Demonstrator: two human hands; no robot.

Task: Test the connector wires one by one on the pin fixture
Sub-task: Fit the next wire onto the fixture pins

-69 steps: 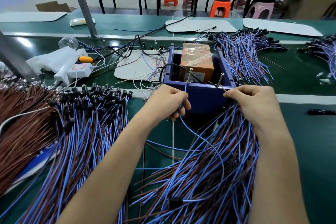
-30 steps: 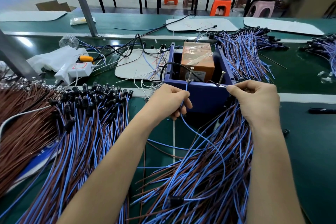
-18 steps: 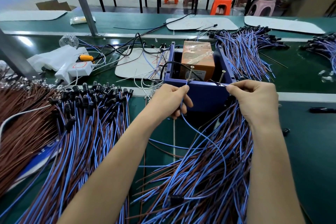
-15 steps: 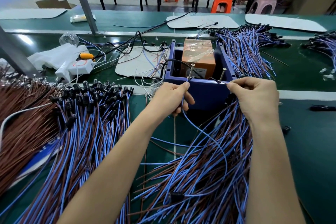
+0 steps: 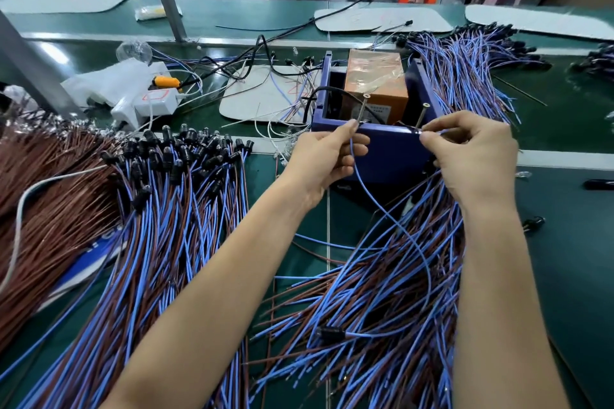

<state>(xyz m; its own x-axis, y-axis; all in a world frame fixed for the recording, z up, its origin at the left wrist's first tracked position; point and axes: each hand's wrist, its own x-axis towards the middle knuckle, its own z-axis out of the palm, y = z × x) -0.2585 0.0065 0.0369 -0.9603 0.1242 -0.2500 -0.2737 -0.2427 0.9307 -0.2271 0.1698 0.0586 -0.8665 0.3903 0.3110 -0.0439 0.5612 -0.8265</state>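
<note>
Pinching blue wire [image 5: 375,206] end, left hand [image 5: 327,159] holds it against left pin [image 5: 362,108] of blue fixture [image 5: 392,156]. Right hand [image 5: 471,149] pinches another wire end at right pin [image 5: 422,114]. Wire loops down onto wire pile [image 5: 382,292] under the forearms. Orange box [image 5: 375,76] inside fixture; its label [image 5: 378,108] too small to read.

Nothing is legible: print on the white label [image 5: 382,108] of the orange box [image 5: 373,76] is blurred; wires [image 5: 156,236] cover the blue sheet's [image 5: 98,252] lettering.
</note>
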